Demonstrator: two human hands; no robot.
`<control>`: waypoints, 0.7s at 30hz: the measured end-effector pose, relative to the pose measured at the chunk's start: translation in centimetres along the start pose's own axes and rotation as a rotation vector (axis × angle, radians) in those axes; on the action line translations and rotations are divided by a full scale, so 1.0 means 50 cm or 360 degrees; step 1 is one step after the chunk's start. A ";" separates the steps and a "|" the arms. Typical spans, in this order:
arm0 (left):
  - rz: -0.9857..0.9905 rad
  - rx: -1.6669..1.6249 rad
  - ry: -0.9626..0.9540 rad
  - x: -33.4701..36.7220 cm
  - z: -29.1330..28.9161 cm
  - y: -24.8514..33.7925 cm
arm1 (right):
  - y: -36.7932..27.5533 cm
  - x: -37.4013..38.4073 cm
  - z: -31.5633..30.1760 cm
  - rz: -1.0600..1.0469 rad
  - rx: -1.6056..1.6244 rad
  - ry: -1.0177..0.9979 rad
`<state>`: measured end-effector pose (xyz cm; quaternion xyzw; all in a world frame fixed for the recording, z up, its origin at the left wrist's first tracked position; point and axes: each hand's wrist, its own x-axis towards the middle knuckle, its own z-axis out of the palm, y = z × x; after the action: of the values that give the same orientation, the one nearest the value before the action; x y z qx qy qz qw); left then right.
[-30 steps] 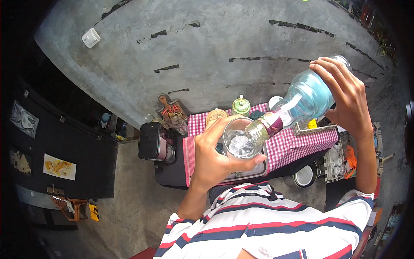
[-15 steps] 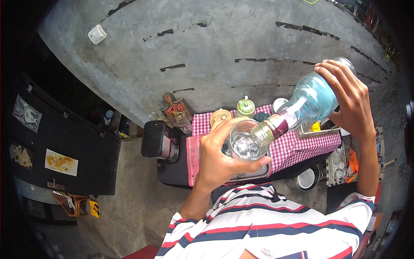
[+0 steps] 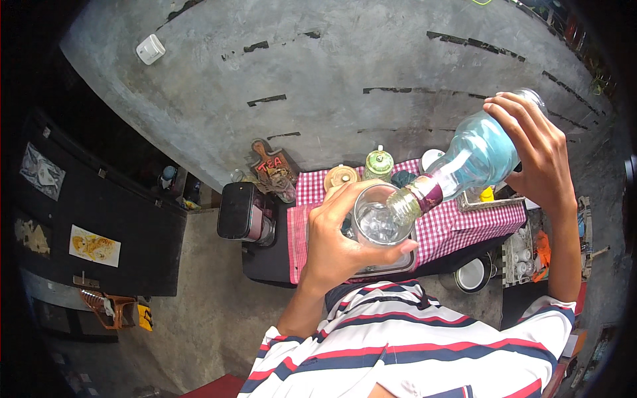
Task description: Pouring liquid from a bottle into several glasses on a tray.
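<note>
Clear glass [image 3: 378, 222], seemingly part-filled, wrapped by left hand [image 3: 337, 244]; right hand [image 3: 536, 147] grips bluish bottle [image 3: 479, 158] tilted over glass; green jar [image 3: 379, 164] beyond glass.

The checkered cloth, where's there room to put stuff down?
Bare checkered cloth shows in front of the pale basket, and red cloth between the black machine and the left hand. The back is crowded with the green jar and round tan lid.
</note>
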<state>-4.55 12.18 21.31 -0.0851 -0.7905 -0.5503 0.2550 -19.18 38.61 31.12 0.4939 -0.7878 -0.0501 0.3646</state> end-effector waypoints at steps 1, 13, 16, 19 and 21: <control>0.0001 -0.0001 -0.0003 0.000 0.001 0.000 | 0.000 0.000 -0.002 0.0003 -0.0001 -0.0001; -0.0016 -0.0031 -0.0003 0.003 -0.001 0.001 | 0.000 0.004 -0.003 -0.0006 -0.0017 -0.0009; -0.0098 -0.0161 0.0038 0.002 0.000 0.004 | -0.001 0.006 0.000 -0.0009 -0.0016 0.0002; -0.0083 -0.0145 0.0035 0.003 -0.003 0.002 | -0.002 0.010 0.000 -0.0006 -0.0006 0.0023; -0.0091 -0.0135 0.0030 0.004 -0.005 -0.001 | -0.003 0.014 0.003 0.0002 -0.0013 0.0004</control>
<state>-4.65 11.90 21.45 -0.0679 -0.7661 -0.5912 0.2427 -19.32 37.93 31.32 0.4921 -0.7874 -0.0524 0.3675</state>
